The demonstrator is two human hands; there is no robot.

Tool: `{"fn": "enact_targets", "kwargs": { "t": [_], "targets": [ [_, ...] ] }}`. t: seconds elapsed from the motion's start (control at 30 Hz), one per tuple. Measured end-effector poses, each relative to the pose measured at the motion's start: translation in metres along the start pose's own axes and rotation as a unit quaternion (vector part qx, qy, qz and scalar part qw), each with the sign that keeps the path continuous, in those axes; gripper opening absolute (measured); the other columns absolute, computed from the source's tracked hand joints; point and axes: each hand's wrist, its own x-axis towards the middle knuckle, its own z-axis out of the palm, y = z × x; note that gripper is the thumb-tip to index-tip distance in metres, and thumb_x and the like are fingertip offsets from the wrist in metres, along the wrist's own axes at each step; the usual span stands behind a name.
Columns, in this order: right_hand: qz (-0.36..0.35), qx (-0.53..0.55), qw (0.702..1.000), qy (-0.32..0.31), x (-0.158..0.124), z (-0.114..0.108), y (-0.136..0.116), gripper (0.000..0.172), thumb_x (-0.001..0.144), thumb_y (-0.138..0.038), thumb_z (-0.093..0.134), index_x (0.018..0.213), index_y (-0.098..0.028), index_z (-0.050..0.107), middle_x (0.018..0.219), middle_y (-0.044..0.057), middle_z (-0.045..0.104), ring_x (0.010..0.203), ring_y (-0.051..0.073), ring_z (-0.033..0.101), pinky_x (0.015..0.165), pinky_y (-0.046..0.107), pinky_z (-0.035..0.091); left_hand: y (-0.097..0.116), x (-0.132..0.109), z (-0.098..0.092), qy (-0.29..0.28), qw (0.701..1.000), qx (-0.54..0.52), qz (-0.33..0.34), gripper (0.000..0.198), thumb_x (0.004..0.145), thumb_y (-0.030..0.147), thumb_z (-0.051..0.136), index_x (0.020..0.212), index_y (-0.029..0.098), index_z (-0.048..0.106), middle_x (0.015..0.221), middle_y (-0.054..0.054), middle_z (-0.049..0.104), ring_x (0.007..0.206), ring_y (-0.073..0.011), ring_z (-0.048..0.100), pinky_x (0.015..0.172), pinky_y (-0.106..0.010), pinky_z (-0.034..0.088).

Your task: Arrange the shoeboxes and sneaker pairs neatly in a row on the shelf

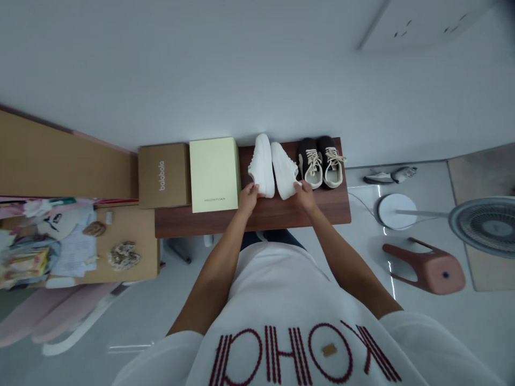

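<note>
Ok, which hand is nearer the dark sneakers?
Right. The right hand is at the heel of one white sneaker, just beside the dark sneakers; the left hand is farther off, at the other white sneaker.

- left hand (248, 197) hides the near end of a white sneaker (261, 166)
- right hand (304, 195) hides the near end of the second white sneaker (285, 170)
- floor fan (486, 228) cut off by right edge
- papers (72, 246) at left edge blurred, print unreadable
- pink chair (52, 316) blurred, cut off at lower left
- floor shoes (390, 174) too small for detail
- shirt lettering (285, 354) cut off by bottom edge
</note>
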Motion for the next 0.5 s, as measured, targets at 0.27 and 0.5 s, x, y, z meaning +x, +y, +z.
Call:
{"fn": "enact_targets", "kwargs": {
  "t": [0.27,0.5],
  "targets": [
    [0.189,0.191,0.963,0.013,-0.037,0.012,0.060,0.062,0.067,-0.085,0.065,0.070,-0.027,0.046,0.060,-0.006,0.046,0.062,0.015,0.048,0.060,0.029,0.046,-0.031,0.001,0.024,-0.031,0.968,-0.192,-0.158,0.005,0.094,0.022,0.057,0.096,0.019,0.060,0.081,0.002,0.062,0.059,-0.0054,0.054,0.067,-0.017,0.052],
    [0.118,0.020,0.992,0.031,-0.045,-0.013,0.069,0.052,0.083,-0.075,0.055,0.088,-0.024,0.058,0.087,0.006,0.066,0.086,0.024,0.063,0.084,0.039,0.055,-0.015,0.007,0.018,-0.040,0.987,-0.062,-0.141,0.019,0.097,0.022,0.051,0.112,0.019,0.062,0.098,-0.005,0.069,0.071,-0.0109,0.065,0.077,-0.027,0.058]
  ]
}}
